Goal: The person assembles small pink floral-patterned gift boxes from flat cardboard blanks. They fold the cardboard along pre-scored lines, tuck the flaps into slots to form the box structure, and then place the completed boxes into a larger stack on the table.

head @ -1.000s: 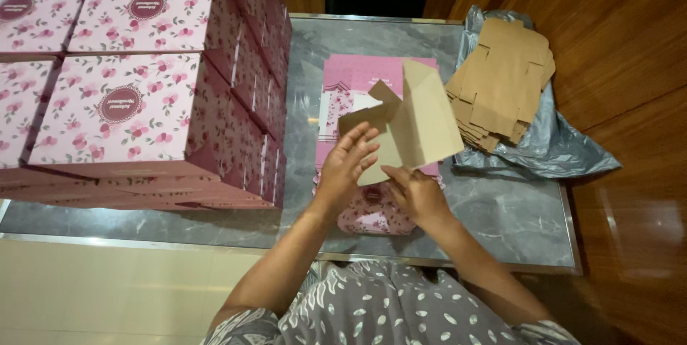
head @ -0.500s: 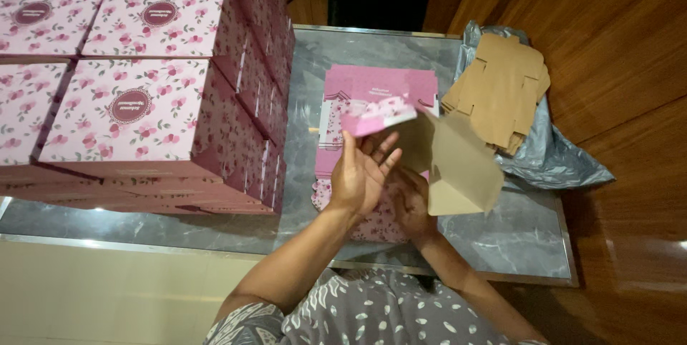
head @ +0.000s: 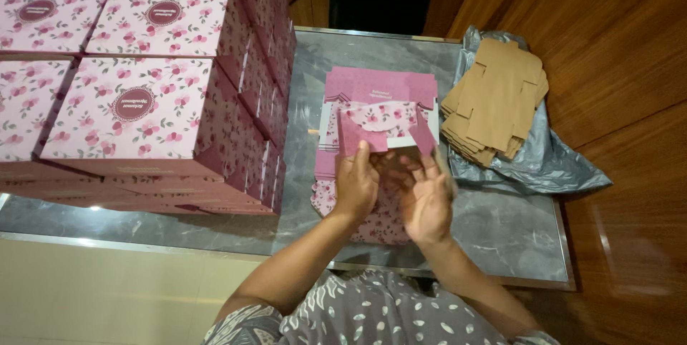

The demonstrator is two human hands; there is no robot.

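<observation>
The pink floral box blank [head: 379, 124] stands half-folded above the middle of the grey marble surface [head: 501, 230], its printed side toward me and its lower edge hidden behind my fingers. My left hand [head: 356, 186] has its grip pinched on the blank's lower left corner. My right hand [head: 427, 198] is spread, fingers touching the lower right flap; I cannot tell whether it grips. Flat pink blanks [head: 379, 84] lie beneath, mostly covered. At 2 o'clock, brown card blanks [head: 497, 94] rest on a grey plastic bag [head: 551, 166]. At 9 o'clock stand finished floral boxes [head: 136, 105], cut off by the frame.
</observation>
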